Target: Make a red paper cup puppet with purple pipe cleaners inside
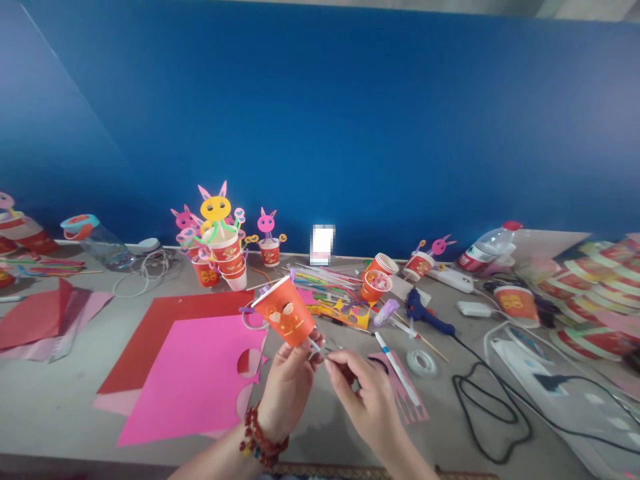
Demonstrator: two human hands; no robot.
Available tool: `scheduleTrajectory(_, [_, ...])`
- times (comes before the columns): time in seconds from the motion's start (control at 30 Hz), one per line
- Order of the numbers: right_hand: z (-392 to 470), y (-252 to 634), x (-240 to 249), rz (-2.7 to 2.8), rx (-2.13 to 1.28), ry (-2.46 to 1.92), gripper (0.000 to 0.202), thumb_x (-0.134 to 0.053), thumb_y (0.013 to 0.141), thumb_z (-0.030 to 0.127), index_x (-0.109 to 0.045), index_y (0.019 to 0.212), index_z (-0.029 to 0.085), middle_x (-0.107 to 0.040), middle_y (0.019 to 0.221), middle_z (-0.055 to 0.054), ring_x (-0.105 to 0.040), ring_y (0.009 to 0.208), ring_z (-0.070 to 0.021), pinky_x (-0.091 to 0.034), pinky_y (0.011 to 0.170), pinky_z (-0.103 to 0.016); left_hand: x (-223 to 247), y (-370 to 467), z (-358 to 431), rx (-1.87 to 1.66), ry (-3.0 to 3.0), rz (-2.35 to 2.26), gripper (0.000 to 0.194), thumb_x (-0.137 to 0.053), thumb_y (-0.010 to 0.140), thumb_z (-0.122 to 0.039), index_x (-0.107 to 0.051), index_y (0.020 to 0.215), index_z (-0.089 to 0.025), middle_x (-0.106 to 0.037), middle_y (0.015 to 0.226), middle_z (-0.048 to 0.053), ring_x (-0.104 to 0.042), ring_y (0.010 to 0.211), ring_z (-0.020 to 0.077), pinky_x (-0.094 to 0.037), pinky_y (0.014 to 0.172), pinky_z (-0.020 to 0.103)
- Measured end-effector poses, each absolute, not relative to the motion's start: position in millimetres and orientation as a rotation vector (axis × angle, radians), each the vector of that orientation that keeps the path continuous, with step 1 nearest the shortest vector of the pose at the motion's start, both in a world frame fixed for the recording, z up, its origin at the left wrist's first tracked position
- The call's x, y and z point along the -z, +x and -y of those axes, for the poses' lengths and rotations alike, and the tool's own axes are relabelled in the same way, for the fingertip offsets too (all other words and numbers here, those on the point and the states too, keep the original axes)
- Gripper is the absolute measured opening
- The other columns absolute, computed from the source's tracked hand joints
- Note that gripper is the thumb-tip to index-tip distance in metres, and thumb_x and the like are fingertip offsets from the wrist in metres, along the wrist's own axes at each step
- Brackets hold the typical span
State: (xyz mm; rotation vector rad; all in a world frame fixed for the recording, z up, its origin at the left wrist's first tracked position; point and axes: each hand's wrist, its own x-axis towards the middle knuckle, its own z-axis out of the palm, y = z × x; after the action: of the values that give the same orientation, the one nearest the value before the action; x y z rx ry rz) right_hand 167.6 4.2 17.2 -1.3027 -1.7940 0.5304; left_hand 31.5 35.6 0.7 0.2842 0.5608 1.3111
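Observation:
My left hand (293, 373) is closed around the base of an orange-red paper cup (285, 312) with printed cartoon figures. The cup is tilted, its mouth up and to the left. A thin pale strip (316, 347) pokes out near the cup's bottom. Thumb and forefinger of my right hand (360, 390) are pinched together just at its end; what they grip is too small to make out. Behind that hand shows a black curved handle (379, 364), partly hidden. Beyond the hands stand cups with rabbit-faced figures, one with a yellow head (215, 209).
Pink paper (190, 380) with round cut-outs lies on red paper (145, 340) at left. To the right are a marker (397, 369), a tape roll (421, 363), a blue glue gun (427, 313) with looping black cord, and a bottle (490, 247). Pipe cleaners (325, 277) lie behind.

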Motion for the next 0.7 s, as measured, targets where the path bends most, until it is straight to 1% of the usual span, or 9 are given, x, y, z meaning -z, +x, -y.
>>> scheduleTrajectory(0.07, [-4.9,166.7,-16.2,1.736,-0.594,-1.301,0.013,-0.052,0.099,0.029,-0.063,0.097,0.022,-0.069,0.074,-0.001,-0.062,0.061,-0.0159,-0.044,0.059,-0.025,0.8,31.2,-36.3,-1.341,0.341,-0.544,0.02,-0.088,0.072,-0.031,-0.077,0.084,-0.019,-0.069,0.092,0.004,-0.061,0.089,0.0169,-0.048,0.072,0.027])
scheduleTrajectory(0.13, [-5.7,165.7,-15.7,1.631,-0.718,-1.296,0.014,-0.052,0.099,0.033,-0.06,0.102,0.022,-0.065,0.069,0.0,-0.06,0.057,-0.0152,-0.044,0.056,-0.024,1.1,30.6,-37.0,-1.35,0.378,-0.554,0.019,-0.087,0.072,-0.032,-0.077,0.083,-0.02,-0.069,0.092,0.004,-0.062,0.091,0.0178,-0.048,0.075,0.027])
scheduleTrajectory(0.23, [-7.2,164.2,-15.3,1.488,-0.914,-1.261,0.02,-0.055,0.098,0.041,-0.054,0.099,0.021,-0.061,0.064,0.002,-0.058,0.054,-0.0139,-0.043,0.051,-0.022,0.1,29.8,-38.0,-1.359,0.416,-0.608,0.019,-0.087,0.072,-0.033,-0.077,0.08,-0.019,-0.071,0.089,0.004,-0.062,0.088,0.0178,-0.048,0.076,0.027])
scheduleTrajectory(0.33, [-8.9,162.5,-14.2,1.449,-0.997,-1.228,0.025,-0.055,0.097,0.046,-0.052,0.098,0.021,-0.059,0.064,0.003,-0.055,0.053,-0.0123,-0.039,0.047,-0.021,-1.3,30.2,-38.1,-1.355,0.455,-0.637,0.019,-0.087,0.07,-0.032,-0.077,0.079,-0.018,-0.072,0.087,0.004,-0.063,0.085,0.0176,-0.048,0.075,0.027])
scheduleTrajectory(0.5, [-8.9,161.8,-12.4,1.446,-1.001,-1.221,0.028,-0.05,0.1,0.047,-0.054,0.103,0.02,-0.059,0.065,0.002,-0.054,0.052,-0.0119,-0.038,0.045,-0.021,-3.4,31.4,-36.6,-1.328,0.466,-0.632,0.019,-0.086,0.071,-0.033,-0.077,0.079,-0.018,-0.073,0.087,0.005,-0.063,0.084,0.018,-0.048,0.073,0.027])
scheduleTrajectory(0.57, [-7.6,163.0,-13.1,1.474,-0.939,-1.233,0.028,-0.055,0.098,0.046,-0.055,0.108,0.019,-0.062,0.068,0.001,-0.057,0.054,-0.0127,-0.041,0.048,-0.021,-4.0,31.2,-36.3,-1.327,0.439,-0.646,0.02,-0.087,0.07,-0.033,-0.077,0.079,-0.018,-0.073,0.087,0.005,-0.063,0.084,0.0177,-0.048,0.073,0.027])
scheduleTrajectory(0.63, [-6.2,164.2,-14.2,1.531,-0.834,-1.253,0.026,-0.061,0.094,0.044,-0.058,0.103,0.02,-0.064,0.072,0.0,-0.059,0.058,-0.0135,-0.045,0.053,-0.022,-4.0,31.0,-36.4,-1.33,0.404,-0.664,0.021,-0.088,0.069,-0.033,-0.078,0.079,-0.018,-0.073,0.088,0.005,-0.064,0.085,0.0178,-0.048,0.074,0.027])
scheduleTrajectory(0.7, [-5.3,164.7,-14.8,1.587,-0.747,-1.276,0.021,-0.062,0.094,0.041,-0.06,0.091,0.02,-0.065,0.069,0.0,-0.06,0.058,-0.0138,-0.047,0.056,-0.023,-2.9,31.1,-36.6,-1.327,0.383,-0.664,0.021,-0.088,0.069,-0.033,-0.078,0.079,-0.018,-0.073,0.088,0.005,-0.064,0.085,0.0179,-0.048,0.074,0.027])
